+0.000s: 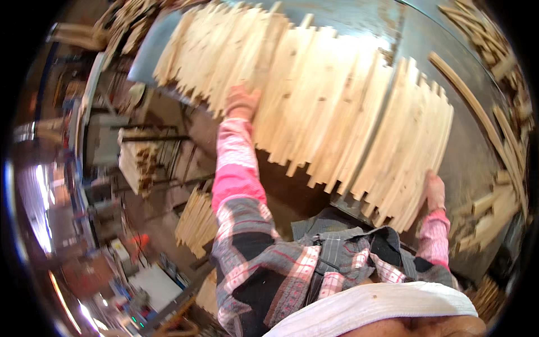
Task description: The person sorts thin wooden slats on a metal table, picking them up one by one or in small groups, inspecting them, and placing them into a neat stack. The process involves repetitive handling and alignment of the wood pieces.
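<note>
Long pale wooden strips (320,101) lie side by side on a metal table (449,42), with uneven ends. A dark gap sets a narrower group of strips (410,140) apart at the right. My left hand (241,102) rests on the near ends of the left group of strips (216,50), fingers stretched over the wood, slightly blurred. My right hand (435,192) lies along the outer side of the rightmost strip, near its close end. Its fingers look straight and pressed to the wood, not wrapped round it.
Loose curved offcuts (466,87) lie along the table's right side, with short wood pieces (488,216) nearer me. More scrap wood (132,28) is heaped at the far left. Below left, a rack (151,137) holds stacked boards, and another strip bundle (196,222) is beside my left arm.
</note>
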